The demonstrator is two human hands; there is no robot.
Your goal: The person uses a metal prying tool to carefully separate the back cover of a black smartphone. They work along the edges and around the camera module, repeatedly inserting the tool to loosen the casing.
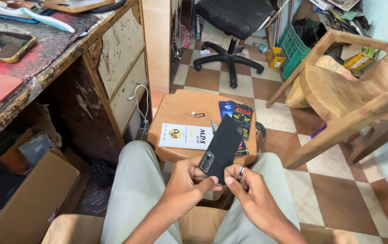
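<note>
Over the stool [180, 108], both hands, left [187, 180] and right [243, 187], pinching phone [223, 147] by its lower end only; likely slip onto tiles [338, 190] if fingers loosen.

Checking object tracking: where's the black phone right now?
In the head view the black phone sits low centre, back up, held at its camera end by the left hand and right hand, over the wooden stool.

The person wears light grey-green trousers [135, 190] on both legs. The forearms are bare, with no sleeves in view. 1 silver ring [242, 171] sits on a finger of the right hand [253, 192], maybe the index finger.
</note>
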